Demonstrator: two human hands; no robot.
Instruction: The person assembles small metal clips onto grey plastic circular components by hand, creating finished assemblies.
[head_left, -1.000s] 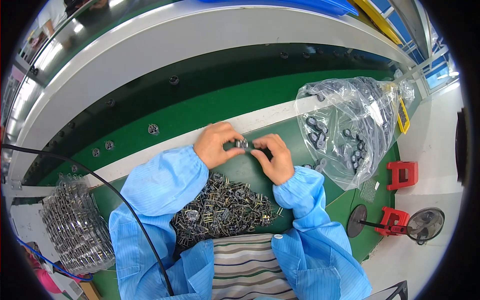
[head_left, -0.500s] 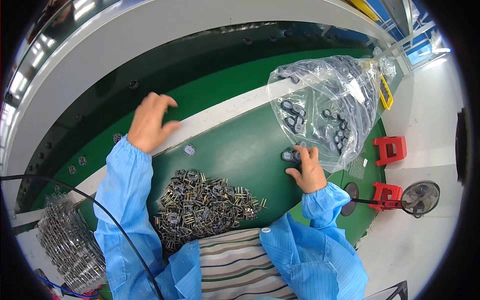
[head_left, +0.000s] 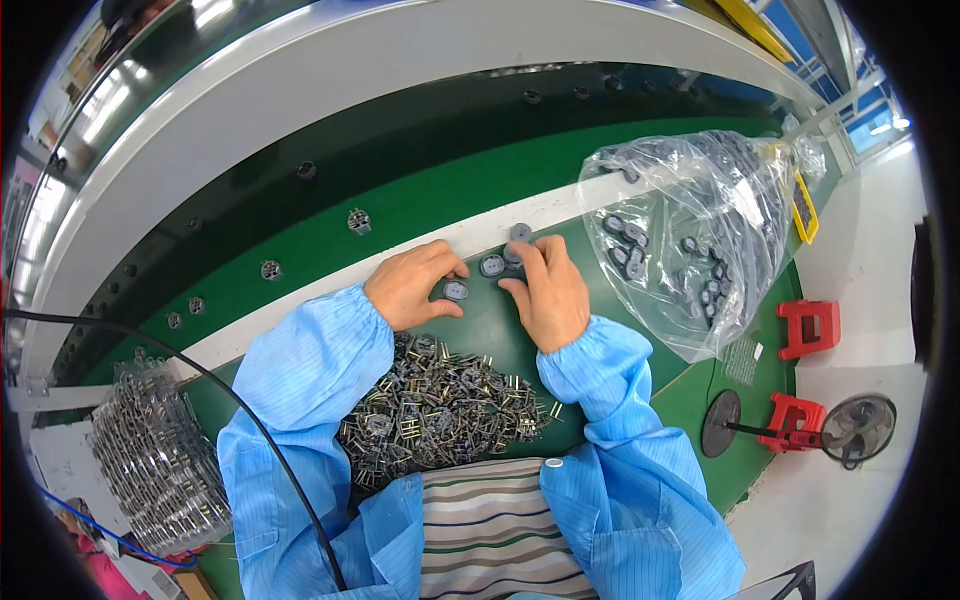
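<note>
I see my left hand [head_left: 408, 288] with fingers pinched on a grey round part [head_left: 456, 291] on the green bench [head_left: 480, 330]. My right hand [head_left: 552, 292] presses fingers together on another disc [head_left: 512, 254]; a third [head_left: 492, 266] lies between them.

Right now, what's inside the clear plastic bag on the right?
The clear plastic bag holds many small dark grey round parts, like the ones on the green table by the right hand. Folds and glare hide the bag's lower part, so the count is unclear.
</note>
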